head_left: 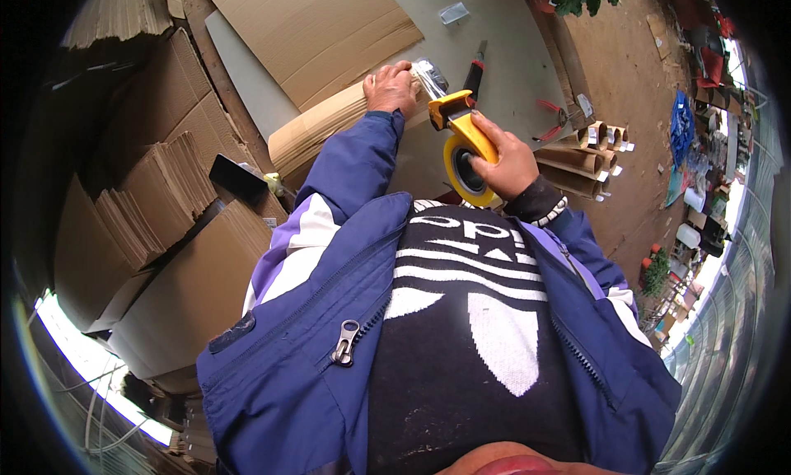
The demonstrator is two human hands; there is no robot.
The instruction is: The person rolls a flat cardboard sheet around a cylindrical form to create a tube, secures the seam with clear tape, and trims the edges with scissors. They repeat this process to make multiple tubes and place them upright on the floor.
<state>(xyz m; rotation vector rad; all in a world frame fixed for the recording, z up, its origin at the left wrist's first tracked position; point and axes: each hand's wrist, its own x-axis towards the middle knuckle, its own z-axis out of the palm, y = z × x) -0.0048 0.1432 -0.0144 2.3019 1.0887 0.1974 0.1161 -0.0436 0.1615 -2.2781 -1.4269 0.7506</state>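
My left hand (391, 89) is closed over the far right end of a cardboard roll (320, 133), which lies slantwise on the grey table. My right hand (507, 162) grips a yellow tape dispenser (480, 137), with a roll of tape on its near side. The dispenser's head is close to the cardboard roll's end, beside a shiny clear-plastic-covered bundle (430, 78). Whether tape joins the dispenser to the roll cannot be made out. Just beyond the dispenser lies a knife-like tool (475, 71) with a black and red handle.
A flat cardboard sheet (313, 34) covers part of the grey table (511, 59). Red-handled scissors (550, 119) lie near its right edge. Several finished-looking cardboard rolls (577, 162) stand at right. Cardboard stacks (156, 195) and a black phone (237, 181) are at left.
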